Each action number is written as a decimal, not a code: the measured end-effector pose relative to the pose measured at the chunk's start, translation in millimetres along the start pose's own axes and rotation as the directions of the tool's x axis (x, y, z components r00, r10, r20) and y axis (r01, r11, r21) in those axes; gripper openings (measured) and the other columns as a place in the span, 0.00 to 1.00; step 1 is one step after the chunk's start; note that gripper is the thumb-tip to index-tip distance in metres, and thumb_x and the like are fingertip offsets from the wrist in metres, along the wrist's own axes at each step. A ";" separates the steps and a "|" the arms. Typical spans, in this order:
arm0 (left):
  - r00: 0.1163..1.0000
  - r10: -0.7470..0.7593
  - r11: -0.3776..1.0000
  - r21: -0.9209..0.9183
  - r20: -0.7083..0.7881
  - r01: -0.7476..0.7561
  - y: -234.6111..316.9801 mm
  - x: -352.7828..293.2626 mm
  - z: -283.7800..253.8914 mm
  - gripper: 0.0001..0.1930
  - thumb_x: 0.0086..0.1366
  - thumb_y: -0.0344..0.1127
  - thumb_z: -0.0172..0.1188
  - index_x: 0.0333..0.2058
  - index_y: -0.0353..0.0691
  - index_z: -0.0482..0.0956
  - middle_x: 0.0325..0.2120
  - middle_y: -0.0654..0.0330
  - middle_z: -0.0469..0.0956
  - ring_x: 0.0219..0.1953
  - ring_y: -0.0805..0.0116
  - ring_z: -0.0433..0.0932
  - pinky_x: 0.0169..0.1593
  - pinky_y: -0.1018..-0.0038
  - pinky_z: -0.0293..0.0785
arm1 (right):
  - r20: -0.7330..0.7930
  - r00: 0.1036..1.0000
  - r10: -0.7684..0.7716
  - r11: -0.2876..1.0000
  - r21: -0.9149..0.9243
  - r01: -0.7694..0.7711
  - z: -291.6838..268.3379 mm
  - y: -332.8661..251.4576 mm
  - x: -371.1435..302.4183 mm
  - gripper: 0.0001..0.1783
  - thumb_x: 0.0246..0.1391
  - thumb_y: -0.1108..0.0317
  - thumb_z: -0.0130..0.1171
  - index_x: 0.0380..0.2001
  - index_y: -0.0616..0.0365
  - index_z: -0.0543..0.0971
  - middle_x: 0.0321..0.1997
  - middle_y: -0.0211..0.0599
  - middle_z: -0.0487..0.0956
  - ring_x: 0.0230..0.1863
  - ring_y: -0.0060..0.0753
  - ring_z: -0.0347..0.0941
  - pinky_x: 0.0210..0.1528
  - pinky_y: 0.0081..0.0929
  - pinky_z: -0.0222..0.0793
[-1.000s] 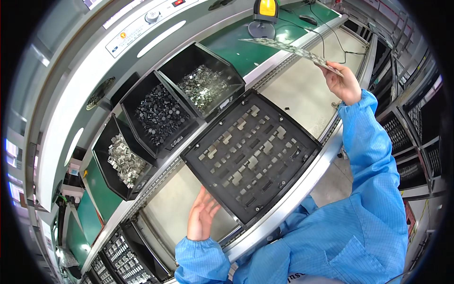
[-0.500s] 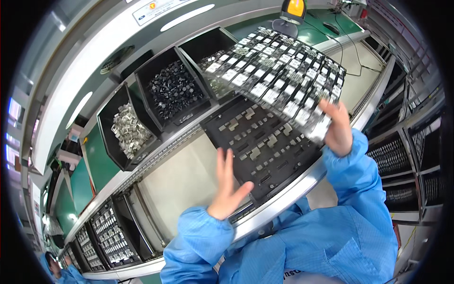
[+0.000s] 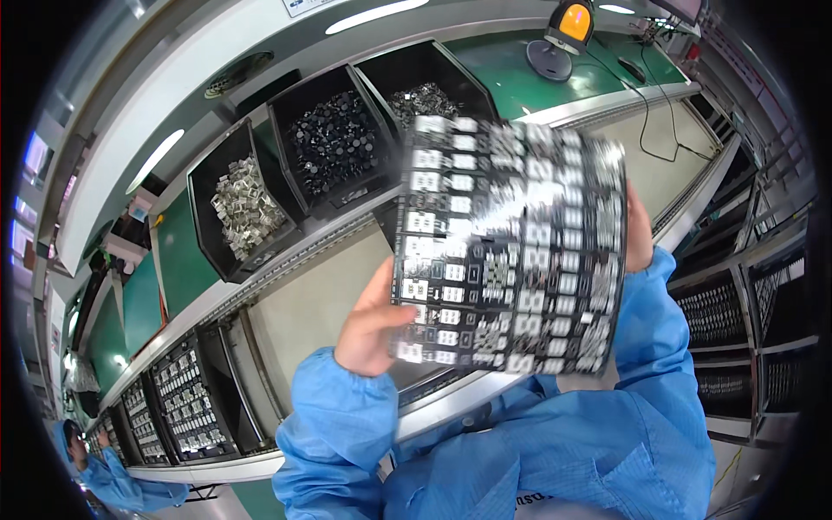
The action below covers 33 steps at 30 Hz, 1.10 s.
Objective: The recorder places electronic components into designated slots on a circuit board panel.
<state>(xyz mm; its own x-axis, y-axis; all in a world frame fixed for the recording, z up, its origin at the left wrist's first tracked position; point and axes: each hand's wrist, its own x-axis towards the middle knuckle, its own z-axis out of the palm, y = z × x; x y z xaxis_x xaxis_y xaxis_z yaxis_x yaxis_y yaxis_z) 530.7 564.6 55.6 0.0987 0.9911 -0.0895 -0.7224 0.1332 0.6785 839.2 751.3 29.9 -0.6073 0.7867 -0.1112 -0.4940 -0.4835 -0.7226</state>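
A black circuit board panel [image 3: 498, 260] with rows of white and silver pads is held up in front of me, blurred by motion. My left hand [image 3: 373, 325] grips its left edge, thumb on the face. At the opposite edge my right hand [image 3: 639, 230] is closed on the panel, its fingers partly hidden behind it. Beneath the panel, the black carrier tray on the conveyor is almost wholly covered.
Three black bins stand behind the conveyor, holding silver metal parts [image 3: 245, 208], dark round parts [image 3: 334, 143] and small shiny parts [image 3: 423, 104]. An orange-fronted device [image 3: 572, 24] stands far right. Loaded carriers [image 3: 189, 403] sit at left, near another person [image 3: 113, 472]. Racks [image 3: 719, 316] fill the right side.
The panel has come down and nearer, turning its face toward me. My left hand, spread and apart before, now holds its left edge. My right hand still holds the panel.
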 end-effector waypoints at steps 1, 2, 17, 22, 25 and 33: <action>0.999 -0.054 0.998 -0.028 0.005 0.054 -0.5 -1.3 -6.9 0.36 0.51 0.21 0.51 0.62 0.33 0.53 0.55 0.51 0.67 0.55 0.60 0.69 0.58 0.67 0.65 | 0.048 0.996 0.079 0.970 0.229 -0.088 3.8 -6.8 6.0 0.36 0.61 0.44 0.38 0.61 0.63 0.59 0.61 0.54 0.65 0.58 0.53 0.66 0.60 0.58 0.58; 0.993 -0.118 0.992 -0.039 0.015 0.118 -0.4 -2.1 -12.2 0.35 0.54 0.23 0.50 0.62 0.32 0.53 0.56 0.51 0.66 0.55 0.60 0.70 0.58 0.68 0.65 | 0.138 0.986 0.095 0.966 0.228 -0.125 -2.7 -7.3 5.4 0.41 0.60 0.39 0.36 0.62 0.67 0.57 0.61 0.54 0.64 0.62 0.51 0.62 0.62 0.44 0.59; 0.940 0.333 0.742 0.638 -0.080 -0.208 -29.2 -12.4 -48.7 0.33 0.65 0.42 0.47 0.65 0.40 0.48 0.65 0.50 0.50 0.64 0.53 0.56 0.64 0.59 0.52 | -0.189 0.971 -0.148 0.909 -0.414 0.058 -20.5 18.7 7.3 0.23 0.56 0.77 0.48 0.57 0.68 0.66 0.48 0.44 0.77 0.43 0.29 0.77 0.48 0.23 0.73; 0.922 0.384 0.593 0.780 -0.053 -0.203 -39.7 -14.4 -36.7 0.27 0.59 0.23 0.50 0.59 0.37 0.60 0.61 0.53 0.59 0.62 0.56 0.60 0.61 0.63 0.59 | -0.156 0.958 -0.241 0.807 -0.581 0.108 -13.7 27.3 10.6 0.22 0.57 0.78 0.46 0.56 0.66 0.68 0.46 0.40 0.78 0.42 0.24 0.76 0.47 0.20 0.71; 0.928 0.305 0.155 0.950 0.216 -0.272 -41.9 -10.3 -25.2 0.21 0.56 0.26 0.54 0.51 0.35 0.70 0.55 0.50 0.66 0.58 0.48 0.64 0.59 0.63 0.62 | -0.075 0.952 -0.296 0.599 -0.791 0.124 -9.7 36.9 5.7 0.22 0.58 0.79 0.46 0.57 0.65 0.67 0.40 0.31 0.78 0.38 0.17 0.72 0.44 0.15 0.67; 0.958 0.061 -0.381 0.894 0.281 -0.238 -57.5 -13.3 -15.7 0.26 0.55 0.38 0.60 0.53 0.34 0.69 0.59 0.50 0.63 0.62 0.52 0.60 0.64 0.57 0.54 | 0.341 0.905 -0.254 -0.444 -0.873 0.204 -0.4 29.6 12.3 0.20 0.52 0.72 0.53 0.50 0.59 0.73 0.26 0.49 0.73 0.26 0.47 0.68 0.31 0.37 0.64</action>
<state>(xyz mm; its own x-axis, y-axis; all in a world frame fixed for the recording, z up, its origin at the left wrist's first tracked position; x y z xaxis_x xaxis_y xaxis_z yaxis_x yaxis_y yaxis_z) 560.1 543.8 6.3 0.2423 0.9568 0.1607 0.8632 -0.2883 0.4145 817.4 746.8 6.8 -0.6361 0.7041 0.3155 0.6385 0.7099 -0.2971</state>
